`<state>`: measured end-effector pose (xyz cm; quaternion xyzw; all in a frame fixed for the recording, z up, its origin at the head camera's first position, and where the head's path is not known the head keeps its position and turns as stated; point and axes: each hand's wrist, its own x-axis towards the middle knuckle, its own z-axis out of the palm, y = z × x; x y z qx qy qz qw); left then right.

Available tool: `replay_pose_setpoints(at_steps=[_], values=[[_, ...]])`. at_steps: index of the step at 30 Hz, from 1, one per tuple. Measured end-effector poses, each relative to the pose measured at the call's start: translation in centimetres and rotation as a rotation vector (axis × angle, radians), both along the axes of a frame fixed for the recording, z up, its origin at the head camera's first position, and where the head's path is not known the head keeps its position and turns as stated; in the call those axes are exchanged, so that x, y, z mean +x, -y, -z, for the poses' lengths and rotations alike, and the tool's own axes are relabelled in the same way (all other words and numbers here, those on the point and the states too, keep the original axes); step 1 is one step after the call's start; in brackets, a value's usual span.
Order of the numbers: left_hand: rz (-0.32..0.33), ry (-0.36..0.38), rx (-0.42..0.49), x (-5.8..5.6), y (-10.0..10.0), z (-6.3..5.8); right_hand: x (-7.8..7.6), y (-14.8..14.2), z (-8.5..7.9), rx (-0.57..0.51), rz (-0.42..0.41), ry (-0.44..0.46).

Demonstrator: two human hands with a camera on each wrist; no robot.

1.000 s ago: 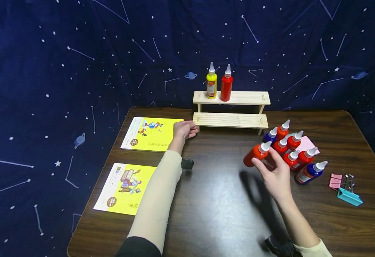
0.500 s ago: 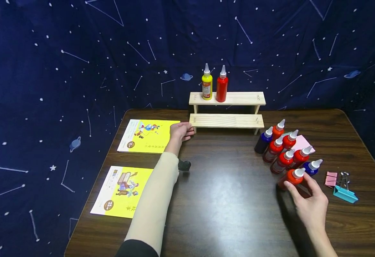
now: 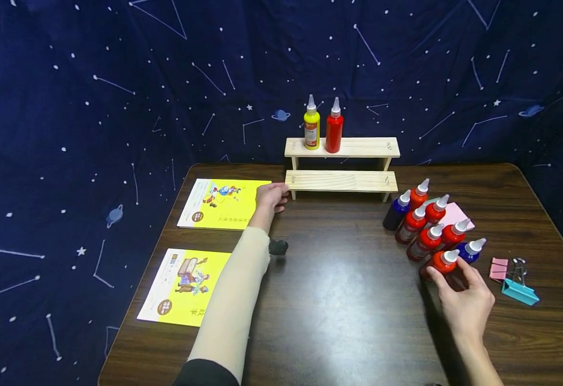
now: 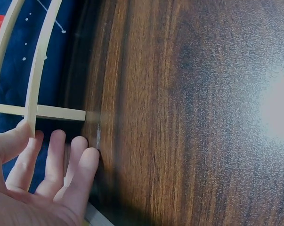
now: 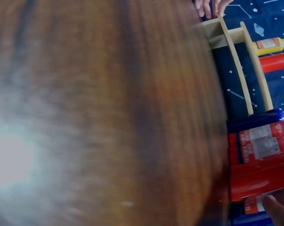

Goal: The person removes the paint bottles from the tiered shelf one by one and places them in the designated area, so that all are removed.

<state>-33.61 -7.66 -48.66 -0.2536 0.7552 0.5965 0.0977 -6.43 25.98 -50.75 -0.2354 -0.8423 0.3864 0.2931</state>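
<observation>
My right hand point(image 3: 469, 308) grips an orange-red paint bottle point(image 3: 437, 264) with a white nozzle cap, thumb on one side and fingers on the other. The bottle stands upright at the near end of a cluster of red bottles point(image 3: 422, 244) and dark blue bottles point(image 3: 397, 212). In the right wrist view the red bottle point(image 5: 264, 179) fills the lower right, with fingertips at its side. My left hand point(image 3: 271, 197) pinches the left end of the lower board of a two-tier wooden shelf point(image 3: 341, 181) between thumb and index finger; the other fingers point(image 4: 78, 155) curve below the board.
On the upper board stand a yellow bottle point(image 3: 312, 128) and a red bottle point(image 3: 334, 133). Two yellow booklets point(image 3: 185, 287) lie at left. Pink sticky notes point(image 3: 456, 215) sit behind the cluster; pink and teal binder clips point(image 3: 519, 292) lie at right. A starry cloth point(image 3: 165, 80) hangs behind.
My right hand has carried the orange-red bottle rightward and nearer to me, to the front end of the cluster, and keeps hold of it. My left hand stays at the shelf end.
</observation>
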Motion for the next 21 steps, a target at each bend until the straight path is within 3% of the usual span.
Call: replay_pose_setpoints(at_steps=[4,8,21], values=[[0.018,0.001,0.002,0.0,0.0,0.0,0.0,0.1,0.2,0.032,0.022,0.026],[0.023,0.007,0.028,0.1,0.1,0.0,0.2,0.2,0.1,0.137,0.042,0.072],[-0.001,-0.046,0.270,0.1,0.3,-0.2,-0.4,0.2,-1.5,0.223,-0.041,0.145]])
